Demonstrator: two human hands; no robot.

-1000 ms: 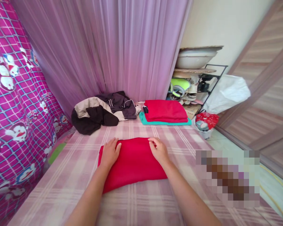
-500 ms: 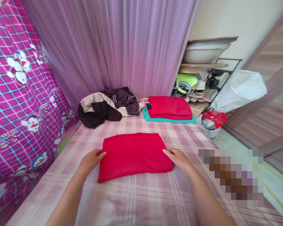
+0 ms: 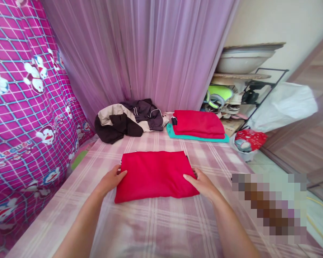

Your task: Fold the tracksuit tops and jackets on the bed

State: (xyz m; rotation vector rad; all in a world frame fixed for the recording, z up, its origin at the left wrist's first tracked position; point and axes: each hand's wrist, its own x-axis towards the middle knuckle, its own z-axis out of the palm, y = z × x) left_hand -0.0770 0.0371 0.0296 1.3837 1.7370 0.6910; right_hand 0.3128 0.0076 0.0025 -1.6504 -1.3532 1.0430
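A folded red garment (image 3: 156,177) lies in a flat rectangle on the plaid bed sheet (image 3: 156,229). My left hand (image 3: 114,180) grips its left edge, thumb on top and the other fingers tucked at the side or beneath. At the opposite edge my right hand (image 3: 200,182) holds it the same way, its thumb pressed on the cloth. A bit of dark trim shows at the far right corner. The undersides and most fingertips are hidden by the fabric.
Behind it, a folded red garment (image 3: 199,123) rests on a folded teal one (image 3: 171,134). A rumpled dark-and-beige jacket (image 3: 129,120) lies to their left, before the purple curtain (image 3: 150,53). A shoe rack (image 3: 258,104) and white bag (image 3: 285,107) stand at right.
Both thumbs now reach farther in over the red garment, with the fingers going around its side edges. The view has swung slightly left.
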